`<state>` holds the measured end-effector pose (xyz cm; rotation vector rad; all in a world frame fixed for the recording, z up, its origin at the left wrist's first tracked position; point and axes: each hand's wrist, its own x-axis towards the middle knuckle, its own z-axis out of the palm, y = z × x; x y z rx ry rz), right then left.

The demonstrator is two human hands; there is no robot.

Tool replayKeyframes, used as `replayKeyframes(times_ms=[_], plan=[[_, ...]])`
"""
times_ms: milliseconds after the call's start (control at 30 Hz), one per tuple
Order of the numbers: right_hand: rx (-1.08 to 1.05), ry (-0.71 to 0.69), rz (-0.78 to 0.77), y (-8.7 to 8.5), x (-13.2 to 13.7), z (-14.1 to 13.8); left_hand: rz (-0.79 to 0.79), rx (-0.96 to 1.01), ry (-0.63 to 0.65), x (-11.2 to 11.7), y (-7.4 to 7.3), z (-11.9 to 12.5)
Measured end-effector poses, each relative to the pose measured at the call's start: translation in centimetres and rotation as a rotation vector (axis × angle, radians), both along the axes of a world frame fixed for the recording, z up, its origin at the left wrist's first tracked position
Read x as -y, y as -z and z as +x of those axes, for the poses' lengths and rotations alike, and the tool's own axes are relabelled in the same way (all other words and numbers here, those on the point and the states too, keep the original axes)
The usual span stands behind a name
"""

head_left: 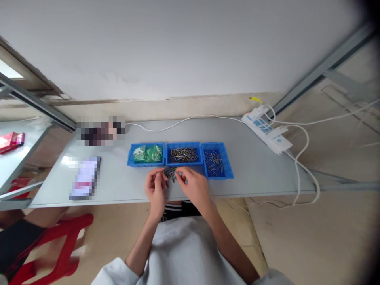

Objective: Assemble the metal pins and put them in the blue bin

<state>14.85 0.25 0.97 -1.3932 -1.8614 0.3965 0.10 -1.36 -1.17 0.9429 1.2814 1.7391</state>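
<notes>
A small heap of thin metal pins (171,173) lies on the table in front of the middle blue bin, between my two hands. My left hand (156,185) is at the heap's left side, its fingers curled and the thumb against them; whatever it holds is too small to make out. From the right, my right hand (194,185) reaches the heap with thumb and forefinger pinched at its edge, and their grip is partly hidden. Behind the hands, the middle blue bin (184,163) holds many brass and dark pins (183,154).
The left blue bin (146,164) holds green-tinted bags (153,153) of small pale parts. Loose pins (215,161) lie in the right blue bin (228,168). A power strip (267,130) with white cables stands at right. A blurred-out phone-like object (86,178) lies left; a red stool (63,249) and a person's leg (20,241) are below.
</notes>
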Motion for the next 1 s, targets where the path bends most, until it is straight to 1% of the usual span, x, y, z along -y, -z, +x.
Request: replayKeyframes(times_ms=[67, 133, 200, 300, 433, 633, 1000], plan=[[0.064, -0.016, -0.129, 1.0, 1.2, 0.1, -0.012, 0.008, 0.0, 0.0, 0.0, 0.0], [0.108, 0.01, -0.222, 1.6, 1.6, 0.0, -0.021, 0.01, 0.005, -0.1, 0.0, 0.0], [0.151, 0.038, -0.29, 1.7, 1.5, -0.2, -0.025, 0.012, 0.022, -0.1, 0.0, 0.0], [0.213, 0.065, -0.364, 1.3, 1.1, -0.6, -0.035, 0.0, 0.043, -0.1, 0.1, -0.1], [0.27, 0.094, -0.417, 0.7, 0.9, -0.9, -0.044, -0.027, 0.057, -0.1, 0.1, -0.1], [0.309, 0.108, -0.483, 0.1, 1.3, -0.9, -0.044, -0.023, 0.086, -0.1, 0.0, -0.1], [0.326, 0.109, -0.574, -0.9, 1.1, -0.7, -0.098, -0.07, 0.095, -0.2, -0.4, -0.1]])
